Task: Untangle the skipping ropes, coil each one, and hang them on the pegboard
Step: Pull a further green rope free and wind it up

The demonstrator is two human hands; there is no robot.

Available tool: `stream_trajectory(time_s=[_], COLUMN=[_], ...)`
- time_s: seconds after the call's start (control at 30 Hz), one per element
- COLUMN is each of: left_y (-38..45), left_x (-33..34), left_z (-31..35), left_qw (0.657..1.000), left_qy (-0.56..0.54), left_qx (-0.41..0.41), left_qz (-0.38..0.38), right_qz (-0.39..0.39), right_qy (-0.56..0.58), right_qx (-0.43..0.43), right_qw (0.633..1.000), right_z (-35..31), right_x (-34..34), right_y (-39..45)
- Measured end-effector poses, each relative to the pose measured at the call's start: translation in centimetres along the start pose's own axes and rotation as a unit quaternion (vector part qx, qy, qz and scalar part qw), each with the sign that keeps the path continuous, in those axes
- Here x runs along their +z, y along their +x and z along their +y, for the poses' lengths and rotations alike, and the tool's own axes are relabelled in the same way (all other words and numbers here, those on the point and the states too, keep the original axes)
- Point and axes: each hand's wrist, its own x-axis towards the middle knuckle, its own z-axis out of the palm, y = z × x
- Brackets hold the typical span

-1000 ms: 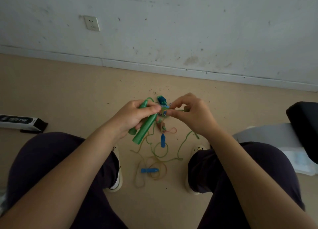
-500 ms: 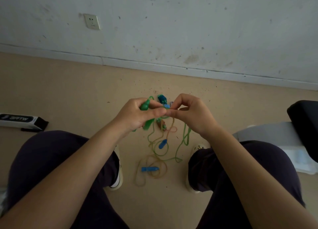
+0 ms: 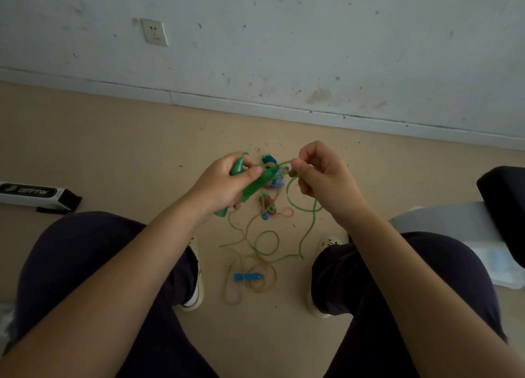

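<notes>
My left hand (image 3: 224,186) grips two green rope handles (image 3: 255,186) above the floor. My right hand (image 3: 324,176) pinches the green rope (image 3: 311,227) just right of them, pulling a short stretch taut between the hands. Below hangs a knot of tangled cords (image 3: 268,204) with a small blue piece. Green and tan loops trail down to the floor between my feet, where a blue handle (image 3: 248,277) lies inside the tan rope (image 3: 235,286). A blue patterned handle (image 3: 274,183) shows behind the hands.
A white and black box (image 3: 37,194) lies on the floor at left. A black seat (image 3: 505,204) and a pale sheet (image 3: 466,221) sit at right. The wall with a socket (image 3: 154,32) is ahead. My knees flank the ropes.
My hands have drawn a little apart, stretching the green rope between them. The green handles have tilted down in my left hand, and the hanging loops have shifted.
</notes>
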Motion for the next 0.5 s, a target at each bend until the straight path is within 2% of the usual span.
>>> stream_trajectory(time_s=[0.1,0.23,0.37,0.5], left_y=[0.2,0.4,0.4,0.3], left_x=[-0.1,-0.4,-0.9,-0.9], left_z=[-0.4,-0.6,-0.7,-0.7], left_qw=[0.997,0.996,0.997,0.999], left_qy=[0.026,0.012,0.009,0.023], left_qx=[-0.001,-0.015,-0.021,-0.013], left_qz=[-0.071,-0.090,-0.069,-0.043], right_qz=[0.032,0.050,0.024,0.007], right_qy=[0.024,-0.018,-0.135,-0.268], right_qx=[0.002,-0.002,-0.001,-0.017], right_qw=[0.999,0.999,0.991,0.963], right_z=[-0.5,-0.2,0.3,0.4], right_x=[0.1,0.2,-0.7,-1.0], right_y=[-0.1,0.0,0.3,0.0])
